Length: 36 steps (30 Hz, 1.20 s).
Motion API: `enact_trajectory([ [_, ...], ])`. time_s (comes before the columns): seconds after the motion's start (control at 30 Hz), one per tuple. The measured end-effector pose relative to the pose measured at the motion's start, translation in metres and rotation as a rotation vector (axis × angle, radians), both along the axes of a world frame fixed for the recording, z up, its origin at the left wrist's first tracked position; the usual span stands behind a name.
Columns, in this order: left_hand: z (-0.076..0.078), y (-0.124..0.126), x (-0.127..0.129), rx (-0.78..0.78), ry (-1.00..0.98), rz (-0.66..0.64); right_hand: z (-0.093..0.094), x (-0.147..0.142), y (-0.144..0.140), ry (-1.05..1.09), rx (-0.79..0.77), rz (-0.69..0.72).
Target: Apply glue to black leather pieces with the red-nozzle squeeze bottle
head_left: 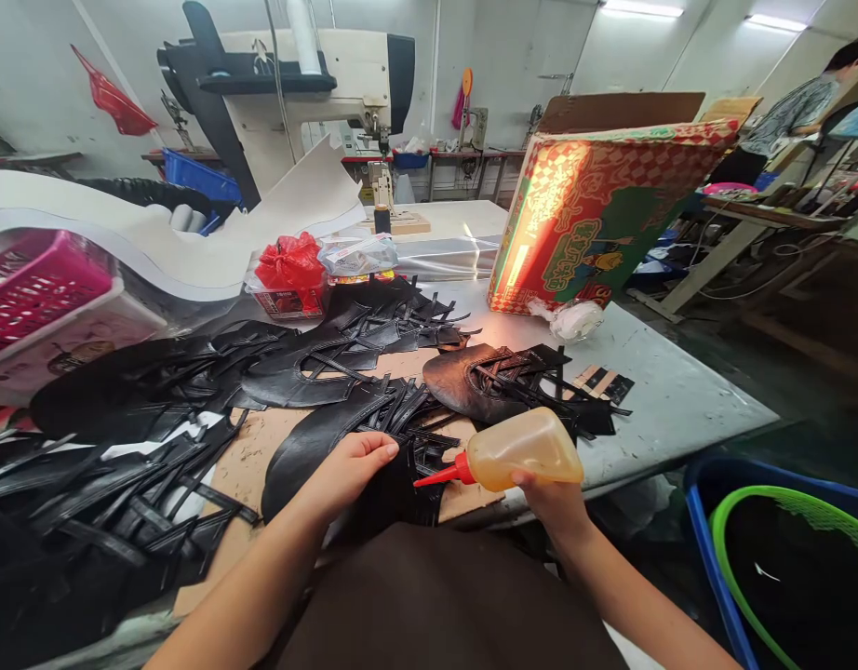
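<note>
My right hand (pixel 551 498) is wrapped round a translucent squeeze bottle (pixel 527 448) with yellowish liquid inside. The bottle lies tilted on its side, its red nozzle pointing left at a black leather piece (pixel 394 484). My left hand (pixel 359 465) pinches the top edge of that piece between thumb and fingers; its lower part hangs toward my lap. Just behind my hands, stacked black leather shoe uppers (pixel 324 423) with thin straps lie on cardboard (pixel 251 456). Another stack of uppers (pixel 463 380) sits beyond the bottle.
A sewing machine (pixel 310 84) stands at the back. A red and green carton (pixel 596 214) is on the table's right half. Pink basket (pixel 45 288) and more black strapped pieces (pixel 108 512) lie left. A blue tub with a green basket (pixel 722 530) stands right. Another person (pixel 796 116) is far right.
</note>
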<state>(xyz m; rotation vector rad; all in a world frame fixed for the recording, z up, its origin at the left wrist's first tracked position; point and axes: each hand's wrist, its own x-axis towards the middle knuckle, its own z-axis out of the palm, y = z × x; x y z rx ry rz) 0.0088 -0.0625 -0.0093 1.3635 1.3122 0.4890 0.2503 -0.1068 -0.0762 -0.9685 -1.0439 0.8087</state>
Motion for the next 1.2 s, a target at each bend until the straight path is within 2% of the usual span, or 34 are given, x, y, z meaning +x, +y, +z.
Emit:
enact_trajectory([
  [0.2,0.002,-0.001,0.000,0.052,0.060,-0.027,-0.006,0.008,-0.007,-0.001,-0.081,0.093],
  [0.27,0.005,0.001,-0.003,0.093,0.111,-0.069,-0.007,0.013,-0.006,0.011,-0.104,0.074],
  [0.37,0.008,0.014,-0.013,0.316,0.439,-0.127,-0.002,0.019,0.005,0.125,-0.062,-0.023],
  [0.43,0.007,0.029,-0.023,0.455,0.707,-0.112,0.005,0.020,0.017,0.256,-0.020,-0.079],
  [0.53,-0.001,0.052,-0.037,0.476,0.900,-0.056,0.018,0.016,0.037,0.372,0.011,-0.101],
  [0.67,-0.012,0.064,-0.047,0.462,0.994,-0.042,0.024,0.003,0.060,0.352,-0.001,-0.009],
  [0.8,-0.019,0.056,-0.047,0.484,1.009,0.008,0.022,-0.013,0.078,0.336,0.004,0.062],
  [0.87,-0.021,0.051,-0.048,0.522,0.968,0.073,0.021,-0.019,0.086,0.356,0.001,0.083],
  [0.97,-0.020,0.048,-0.049,0.571,0.740,0.200,0.024,-0.027,0.098,0.387,0.003,0.114],
  [1.03,-0.017,0.049,-0.051,0.525,0.534,0.248,0.029,-0.033,0.106,0.388,0.012,0.143],
  [1.1,-0.011,0.053,-0.052,0.467,0.394,0.250,0.036,-0.040,0.116,0.376,0.013,0.178],
  [1.2,-0.004,0.058,-0.052,0.453,0.305,0.215,0.045,-0.050,0.129,0.323,0.020,0.210],
])
